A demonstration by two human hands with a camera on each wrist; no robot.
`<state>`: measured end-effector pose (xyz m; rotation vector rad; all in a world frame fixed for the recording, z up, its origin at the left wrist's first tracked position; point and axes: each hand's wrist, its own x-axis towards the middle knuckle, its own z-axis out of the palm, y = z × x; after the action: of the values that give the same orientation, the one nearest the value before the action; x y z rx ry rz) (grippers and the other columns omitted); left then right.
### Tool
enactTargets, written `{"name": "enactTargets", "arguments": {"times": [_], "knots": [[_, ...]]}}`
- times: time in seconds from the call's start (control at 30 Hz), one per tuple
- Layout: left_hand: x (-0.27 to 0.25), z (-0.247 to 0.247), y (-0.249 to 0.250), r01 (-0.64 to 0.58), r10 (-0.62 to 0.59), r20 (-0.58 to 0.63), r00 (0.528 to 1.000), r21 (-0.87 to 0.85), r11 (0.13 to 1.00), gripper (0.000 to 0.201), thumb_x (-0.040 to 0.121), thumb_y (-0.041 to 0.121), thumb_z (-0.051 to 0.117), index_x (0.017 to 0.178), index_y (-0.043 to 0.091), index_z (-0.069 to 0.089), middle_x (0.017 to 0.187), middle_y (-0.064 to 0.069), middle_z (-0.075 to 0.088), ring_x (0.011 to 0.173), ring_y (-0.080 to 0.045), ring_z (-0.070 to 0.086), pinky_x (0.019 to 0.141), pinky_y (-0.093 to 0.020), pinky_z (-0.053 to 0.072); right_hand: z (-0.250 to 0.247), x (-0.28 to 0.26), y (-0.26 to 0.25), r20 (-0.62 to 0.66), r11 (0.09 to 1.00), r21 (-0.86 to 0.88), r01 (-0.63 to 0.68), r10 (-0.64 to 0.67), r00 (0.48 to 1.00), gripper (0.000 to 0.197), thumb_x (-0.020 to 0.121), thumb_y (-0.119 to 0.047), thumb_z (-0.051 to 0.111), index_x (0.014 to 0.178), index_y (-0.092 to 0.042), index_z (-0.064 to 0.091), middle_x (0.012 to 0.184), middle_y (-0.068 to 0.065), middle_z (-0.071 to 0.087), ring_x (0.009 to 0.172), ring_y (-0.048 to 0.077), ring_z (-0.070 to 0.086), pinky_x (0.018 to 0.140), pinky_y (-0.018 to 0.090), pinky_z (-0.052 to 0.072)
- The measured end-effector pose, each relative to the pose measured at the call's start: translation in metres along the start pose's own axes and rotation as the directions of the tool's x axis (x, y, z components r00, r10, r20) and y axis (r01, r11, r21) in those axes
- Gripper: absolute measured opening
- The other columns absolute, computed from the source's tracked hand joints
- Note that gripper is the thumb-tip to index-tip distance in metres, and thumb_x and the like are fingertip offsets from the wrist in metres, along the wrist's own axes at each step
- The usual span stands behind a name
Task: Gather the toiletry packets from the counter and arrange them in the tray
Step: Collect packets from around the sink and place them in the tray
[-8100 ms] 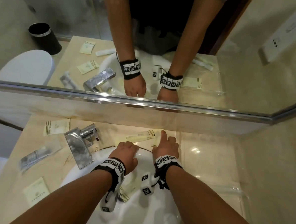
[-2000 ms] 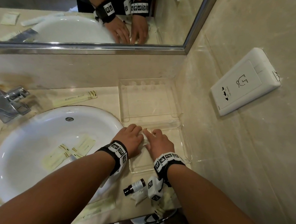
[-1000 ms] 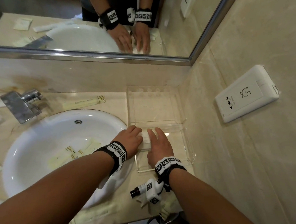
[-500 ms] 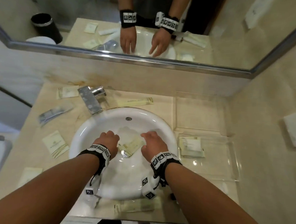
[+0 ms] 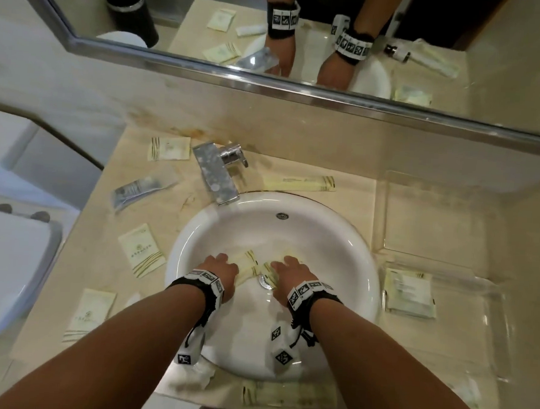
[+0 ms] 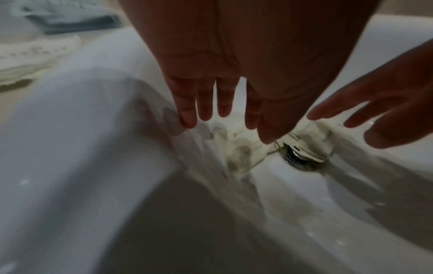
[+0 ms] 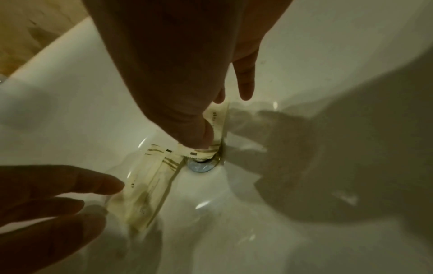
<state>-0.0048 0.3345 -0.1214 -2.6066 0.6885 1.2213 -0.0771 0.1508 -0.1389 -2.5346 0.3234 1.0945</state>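
Two cream toiletry packets (image 5: 246, 264) lie at the bottom of the white sink (image 5: 338, 249), next to the drain (image 5: 265, 281). My left hand (image 5: 224, 258) hovers over the left packet (image 6: 246, 152) with straight, spread fingers (image 6: 205, 111). My right hand (image 5: 285, 262) reaches down onto the right packet (image 7: 214, 118), and its thumb (image 7: 199, 137) and a finger pinch it above the drain (image 7: 201, 167). The clear tray (image 5: 476, 327) stands right of the sink with one cream packet (image 5: 410, 293) in its near compartment.
A chrome faucet (image 5: 218, 176) stands behind the basin. More packets lie on the counter: a long one (image 5: 298, 182) at the back, square ones (image 5: 141, 253) on the left, a clear-wrapped item (image 5: 143, 187), and one at the front edge (image 5: 288, 395). A toilet (image 5: 5, 267) is at left.
Both hands left the tray, where a packet now lies, and moved left into the basin. In the last half second they lowered onto the two packets by the drain.
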Motion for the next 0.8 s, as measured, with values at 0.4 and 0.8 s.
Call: {"name": "enactTargets", "arguments": {"times": [0.4, 0.8], "knots": [[0.035, 0.011, 0.009, 0.011, -0.014, 0.087, 0.996, 0.037, 0.999, 0.046, 0.085, 0.025, 0.064, 0.131, 0.028, 0.055, 0.131, -0.008, 0.035, 0.121, -0.033, 0.039, 0.102, -0.039, 0.043, -0.010, 0.028, 0.003, 0.030, 0.996, -0.044, 0.082, -0.081, 0.996, 0.066, 0.088, -0.030, 0.068, 0.146, -0.027, 0.035, 0.156, 0.007, 0.017, 0.119, 0.038, 0.055, 0.098, 0.045, 0.049], [0.046, 0.010, 0.022, -0.053, 0.027, 0.269, 0.963, 0.090, 0.995, 0.049, 0.085, 0.028, 0.066, 0.133, 0.028, 0.055, 0.138, -0.009, 0.048, 0.129, -0.032, 0.043, 0.104, -0.035, 0.038, 0.008, 0.037, 0.012, -0.107, 0.977, -0.193, -0.092, 0.072, 0.992, 0.032, 0.093, -0.019, 0.051, 0.125, -0.015, 0.054, 0.128, 0.012, 0.042, 0.109, 0.032, 0.055, 0.083, 0.040, 0.046]]}}
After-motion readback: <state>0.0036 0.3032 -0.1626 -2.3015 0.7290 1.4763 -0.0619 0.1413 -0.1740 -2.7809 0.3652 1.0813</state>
